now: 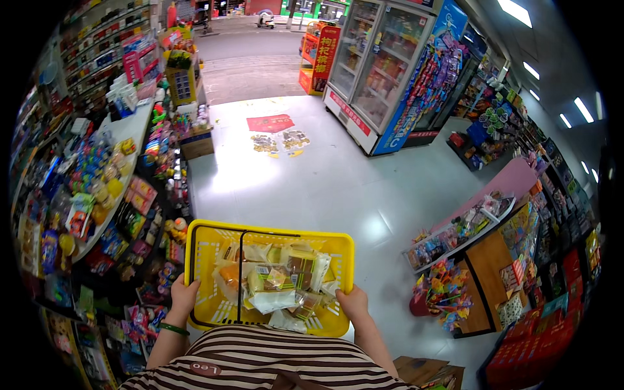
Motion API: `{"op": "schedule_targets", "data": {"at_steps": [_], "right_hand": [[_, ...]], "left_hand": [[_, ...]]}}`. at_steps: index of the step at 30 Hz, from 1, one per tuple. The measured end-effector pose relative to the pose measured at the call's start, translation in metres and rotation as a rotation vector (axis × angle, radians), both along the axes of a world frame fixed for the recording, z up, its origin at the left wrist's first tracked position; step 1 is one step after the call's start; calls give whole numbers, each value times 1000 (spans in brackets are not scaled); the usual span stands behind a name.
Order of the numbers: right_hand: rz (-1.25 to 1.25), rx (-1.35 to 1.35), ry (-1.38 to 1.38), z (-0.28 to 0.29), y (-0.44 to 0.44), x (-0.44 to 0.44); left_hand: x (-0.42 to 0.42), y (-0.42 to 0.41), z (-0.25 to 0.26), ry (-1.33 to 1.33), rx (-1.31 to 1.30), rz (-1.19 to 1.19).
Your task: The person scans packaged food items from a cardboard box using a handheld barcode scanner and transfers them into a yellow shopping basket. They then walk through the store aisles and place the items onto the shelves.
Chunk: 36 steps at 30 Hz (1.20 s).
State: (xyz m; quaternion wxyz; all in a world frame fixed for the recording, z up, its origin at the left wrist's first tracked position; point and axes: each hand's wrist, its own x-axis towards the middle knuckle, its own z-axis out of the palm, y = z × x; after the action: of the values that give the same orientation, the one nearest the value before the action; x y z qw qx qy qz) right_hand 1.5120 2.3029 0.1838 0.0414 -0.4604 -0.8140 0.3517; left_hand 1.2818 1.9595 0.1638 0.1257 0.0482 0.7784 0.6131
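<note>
A yellow plastic shopping basket (268,228) is held level against my striped shirt, above the shop floor. My left hand (184,295) grips its left side, and my right hand (353,302) grips its right side. Several wrapped packets (274,282) lie heaped in the basket, some clear, some white with green and brown print. The basket's black handle (240,278) crosses its left part. A green bangle (174,329) circles my left wrist.
A counter (124,180) crowded with goods curves along the left. Ahead right stands a glass-door drinks fridge (385,63). Shelves, a tub of colourful items (420,297) and a cardboard box (419,370) stand at the right. A doorway opens to a street.
</note>
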Motion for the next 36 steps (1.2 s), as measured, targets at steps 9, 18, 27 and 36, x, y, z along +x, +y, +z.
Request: {"op": "schedule_targets", "data": {"at_steps": [9, 18, 27, 36], "right_hand": [[-204, 29, -51, -1, 143, -103], [-612, 30, -9, -19, 258, -82], [-687, 80, 24, -27, 471, -81], [-663, 57, 32, -27, 675, -86]], "left_hand": [[-168, 203, -37, 9, 36, -216], [-236, 466, -20, -86, 84, -631], [-240, 708, -23, 4, 21, -686], [-243, 891, -19, -19, 24, -630]]}}
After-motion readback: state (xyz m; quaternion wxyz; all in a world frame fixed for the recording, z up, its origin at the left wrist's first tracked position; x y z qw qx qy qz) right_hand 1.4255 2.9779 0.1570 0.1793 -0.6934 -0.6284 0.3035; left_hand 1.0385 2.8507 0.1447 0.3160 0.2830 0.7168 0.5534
